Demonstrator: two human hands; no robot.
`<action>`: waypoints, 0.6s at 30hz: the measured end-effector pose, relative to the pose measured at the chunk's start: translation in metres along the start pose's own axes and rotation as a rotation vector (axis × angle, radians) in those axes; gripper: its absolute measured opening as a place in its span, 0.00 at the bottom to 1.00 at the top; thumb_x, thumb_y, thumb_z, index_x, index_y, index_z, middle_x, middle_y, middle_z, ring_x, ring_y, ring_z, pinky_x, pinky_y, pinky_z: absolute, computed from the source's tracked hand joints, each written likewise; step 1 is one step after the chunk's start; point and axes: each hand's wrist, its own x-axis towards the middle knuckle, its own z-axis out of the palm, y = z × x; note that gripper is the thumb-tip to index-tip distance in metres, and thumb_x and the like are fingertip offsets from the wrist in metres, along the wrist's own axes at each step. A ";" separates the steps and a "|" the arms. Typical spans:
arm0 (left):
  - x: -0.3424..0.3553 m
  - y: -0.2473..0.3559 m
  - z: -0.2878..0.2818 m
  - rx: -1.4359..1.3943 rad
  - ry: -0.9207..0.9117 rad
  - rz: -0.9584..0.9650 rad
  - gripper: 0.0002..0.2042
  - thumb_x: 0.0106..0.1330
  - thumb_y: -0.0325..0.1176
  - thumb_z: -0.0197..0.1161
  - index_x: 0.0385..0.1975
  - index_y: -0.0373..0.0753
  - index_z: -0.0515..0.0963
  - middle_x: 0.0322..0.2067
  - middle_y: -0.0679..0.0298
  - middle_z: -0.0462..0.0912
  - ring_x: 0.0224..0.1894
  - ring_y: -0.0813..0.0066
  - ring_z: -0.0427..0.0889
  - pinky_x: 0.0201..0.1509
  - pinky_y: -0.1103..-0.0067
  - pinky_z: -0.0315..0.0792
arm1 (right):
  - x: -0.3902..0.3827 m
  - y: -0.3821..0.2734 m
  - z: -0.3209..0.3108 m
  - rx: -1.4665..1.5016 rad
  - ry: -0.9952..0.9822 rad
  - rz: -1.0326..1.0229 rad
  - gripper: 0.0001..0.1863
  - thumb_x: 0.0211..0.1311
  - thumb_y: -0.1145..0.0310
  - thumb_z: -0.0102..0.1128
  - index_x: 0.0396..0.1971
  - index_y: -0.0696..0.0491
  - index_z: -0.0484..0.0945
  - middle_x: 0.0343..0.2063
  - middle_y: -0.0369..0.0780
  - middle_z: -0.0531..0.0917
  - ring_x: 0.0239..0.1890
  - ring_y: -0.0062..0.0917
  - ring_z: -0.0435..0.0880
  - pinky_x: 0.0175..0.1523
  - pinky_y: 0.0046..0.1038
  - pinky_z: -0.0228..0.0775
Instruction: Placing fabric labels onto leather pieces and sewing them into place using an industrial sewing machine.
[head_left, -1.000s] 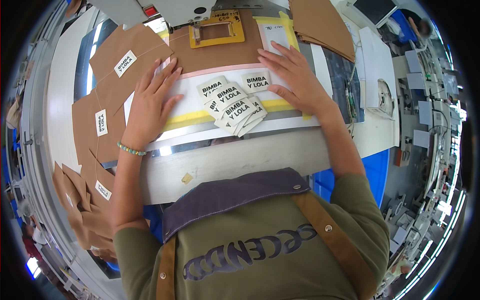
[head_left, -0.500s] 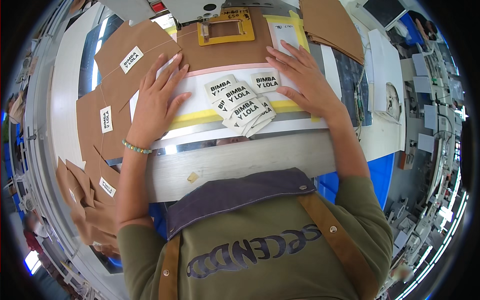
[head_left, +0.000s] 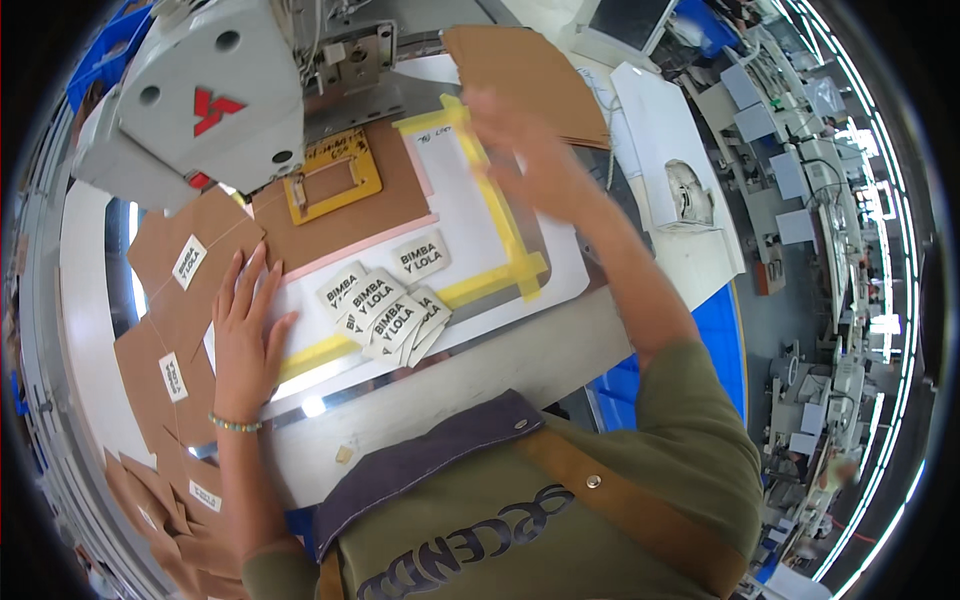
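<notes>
My left hand rests flat, fingers spread, at the left edge of a brown panel and the white template board edged with yellow tape. Blurred by motion, my right hand is raised at the board's upper right, fingers stretched out, close to a stack of brown panels; nothing shows in it. A yellow clamp frame lies over the brown panel. Between my hands several white printed labels overlap in a pile, with another label touching its upper right.
A large white sewing machine head stands over the work at the upper left. Brown pieces with sewn-on labels trail down the left side, joined by thread. At the right are a white box and a blue bin.
My right hand has left the brown panel's edge and moved up and right toward the stack. My left hand stays on the panel's left edge. The view has turned right.
</notes>
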 end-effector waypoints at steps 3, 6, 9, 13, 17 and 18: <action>-0.003 0.005 -0.010 -0.004 -0.038 -0.050 0.28 0.71 0.33 0.66 0.72 0.37 0.76 0.81 0.57 0.66 0.84 0.48 0.58 0.87 0.56 0.53 | 0.044 0.113 -0.035 -0.101 0.488 0.282 0.24 0.77 0.51 0.63 0.60 0.54 0.85 0.77 0.51 0.70 0.81 0.47 0.62 0.81 0.47 0.57; 0.001 0.004 -0.008 -0.005 -0.046 -0.047 0.28 0.71 0.33 0.66 0.72 0.37 0.76 0.81 0.57 0.66 0.84 0.47 0.58 0.87 0.56 0.52 | 0.055 0.263 -0.045 -0.393 0.587 0.629 0.29 0.73 0.43 0.64 0.54 0.55 0.87 0.78 0.61 0.63 0.82 0.59 0.56 0.81 0.53 0.55; 0.014 0.006 0.000 -0.062 -0.015 0.024 0.29 0.70 0.33 0.66 0.72 0.37 0.76 0.80 0.56 0.67 0.83 0.46 0.58 0.87 0.56 0.52 | 0.042 0.335 -0.086 -0.534 0.468 0.827 0.33 0.73 0.37 0.61 0.55 0.54 0.87 0.80 0.63 0.59 0.83 0.62 0.50 0.82 0.59 0.49; -0.006 0.008 -0.013 -0.028 -0.044 -0.066 0.28 0.70 0.33 0.67 0.71 0.36 0.76 0.80 0.55 0.67 0.83 0.46 0.58 0.86 0.55 0.53 | 0.090 0.290 -0.029 -0.390 0.434 0.886 0.35 0.73 0.34 0.57 0.55 0.53 0.87 0.81 0.62 0.57 0.84 0.61 0.47 0.83 0.62 0.43; 0.004 0.007 -0.008 -0.070 -0.005 -0.023 0.29 0.67 0.30 0.69 0.70 0.36 0.77 0.79 0.55 0.69 0.83 0.45 0.59 0.85 0.55 0.55 | 0.068 0.272 -0.046 -0.414 0.497 0.736 0.30 0.74 0.40 0.62 0.55 0.53 0.86 0.79 0.63 0.60 0.84 0.60 0.49 0.82 0.64 0.45; 0.007 0.007 -0.006 -0.096 0.032 -0.003 0.30 0.65 0.29 0.71 0.70 0.37 0.77 0.78 0.56 0.70 0.83 0.44 0.59 0.84 0.54 0.57 | 0.058 0.265 -0.049 -0.423 0.581 0.579 0.27 0.74 0.43 0.64 0.54 0.53 0.86 0.78 0.62 0.62 0.83 0.60 0.52 0.82 0.63 0.47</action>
